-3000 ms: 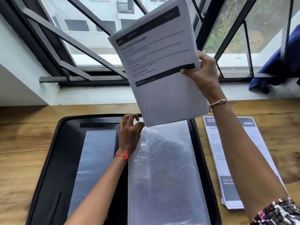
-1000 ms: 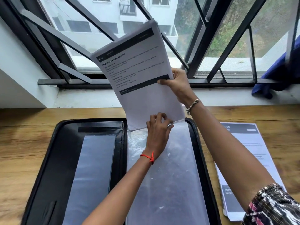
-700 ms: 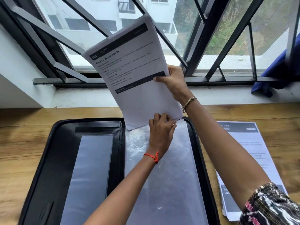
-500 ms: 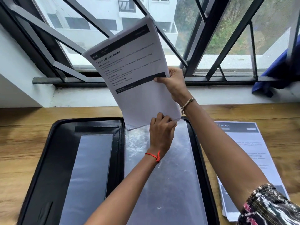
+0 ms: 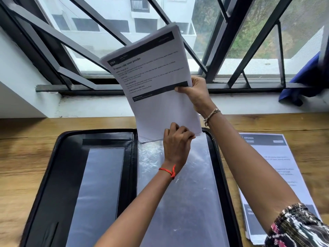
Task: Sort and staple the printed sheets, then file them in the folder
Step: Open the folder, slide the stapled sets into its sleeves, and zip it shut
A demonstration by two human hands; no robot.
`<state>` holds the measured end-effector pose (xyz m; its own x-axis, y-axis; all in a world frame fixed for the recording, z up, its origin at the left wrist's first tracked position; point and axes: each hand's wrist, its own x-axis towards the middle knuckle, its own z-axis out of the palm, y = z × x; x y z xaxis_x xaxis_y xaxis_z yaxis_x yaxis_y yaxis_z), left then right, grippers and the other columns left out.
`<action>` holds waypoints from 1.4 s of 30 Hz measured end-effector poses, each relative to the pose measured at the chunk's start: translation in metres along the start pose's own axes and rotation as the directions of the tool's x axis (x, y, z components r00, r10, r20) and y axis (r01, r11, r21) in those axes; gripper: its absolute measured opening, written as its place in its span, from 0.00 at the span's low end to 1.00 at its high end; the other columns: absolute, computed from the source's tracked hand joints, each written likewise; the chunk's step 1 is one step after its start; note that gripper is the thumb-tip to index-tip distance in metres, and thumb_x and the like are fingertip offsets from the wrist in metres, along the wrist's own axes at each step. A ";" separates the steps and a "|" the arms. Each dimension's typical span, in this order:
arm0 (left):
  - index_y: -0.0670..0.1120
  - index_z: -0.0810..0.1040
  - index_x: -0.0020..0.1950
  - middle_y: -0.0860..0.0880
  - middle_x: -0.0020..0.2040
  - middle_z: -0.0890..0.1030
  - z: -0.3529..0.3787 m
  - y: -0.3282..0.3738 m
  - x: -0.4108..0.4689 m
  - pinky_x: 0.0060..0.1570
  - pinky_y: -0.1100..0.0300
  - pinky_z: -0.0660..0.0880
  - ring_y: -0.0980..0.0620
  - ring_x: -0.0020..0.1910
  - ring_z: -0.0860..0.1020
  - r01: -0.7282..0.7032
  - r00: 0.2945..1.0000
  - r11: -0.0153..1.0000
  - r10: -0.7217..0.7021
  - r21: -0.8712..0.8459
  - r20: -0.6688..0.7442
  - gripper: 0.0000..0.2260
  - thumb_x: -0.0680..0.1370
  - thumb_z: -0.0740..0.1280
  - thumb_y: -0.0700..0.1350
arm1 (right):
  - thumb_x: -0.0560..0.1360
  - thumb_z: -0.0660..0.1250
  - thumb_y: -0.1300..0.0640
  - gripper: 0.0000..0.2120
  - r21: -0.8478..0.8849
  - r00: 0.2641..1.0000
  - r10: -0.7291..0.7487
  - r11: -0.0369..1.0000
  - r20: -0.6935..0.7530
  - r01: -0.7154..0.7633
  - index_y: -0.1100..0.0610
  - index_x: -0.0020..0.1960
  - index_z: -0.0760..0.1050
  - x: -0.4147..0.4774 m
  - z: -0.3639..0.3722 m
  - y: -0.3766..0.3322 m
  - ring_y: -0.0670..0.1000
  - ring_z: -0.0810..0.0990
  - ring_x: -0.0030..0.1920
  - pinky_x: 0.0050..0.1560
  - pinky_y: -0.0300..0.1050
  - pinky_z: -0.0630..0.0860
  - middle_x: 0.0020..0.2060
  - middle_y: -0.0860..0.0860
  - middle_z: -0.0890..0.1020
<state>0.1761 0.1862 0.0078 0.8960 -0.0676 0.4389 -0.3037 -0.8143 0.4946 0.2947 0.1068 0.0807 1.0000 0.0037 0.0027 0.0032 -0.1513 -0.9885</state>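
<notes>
The sheets (image 5: 153,81) are standing tilted over the open folder (image 5: 44,175), with their lower edge now at the mouth of its sleeve (image 5: 192,202); three seconds ago they were hanging higher. The right hand (image 5: 195,95) is still gripping their right edge, thumb in front. The left hand (image 5: 176,147), fingers curled, is pinching the sleeve's top edge, further right than before.

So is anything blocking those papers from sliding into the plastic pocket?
Nothing visible. The printed sheets, gripped by the right hand, meet the mouth of the clear sleeve, whose top edge the left hand pinches.
</notes>
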 end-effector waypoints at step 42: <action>0.44 0.82 0.47 0.48 0.43 0.83 0.014 0.003 0.016 0.35 0.59 0.67 0.46 0.40 0.76 -0.098 0.987 0.995 0.101 -0.034 0.123 0.10 0.67 0.75 0.40 | 0.69 0.71 0.65 0.16 -0.190 0.773 0.581 0.814 0.254 -0.549 0.71 0.54 0.75 -0.031 -0.054 0.057 0.56 0.78 0.44 0.46 0.47 0.76 0.47 0.63 0.81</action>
<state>0.1942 0.1743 0.0056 0.8938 -0.2202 0.3908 -0.4006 -0.7836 0.4749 0.2645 0.0449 0.0327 0.7739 0.1664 -0.6110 -0.5460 -0.3134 -0.7770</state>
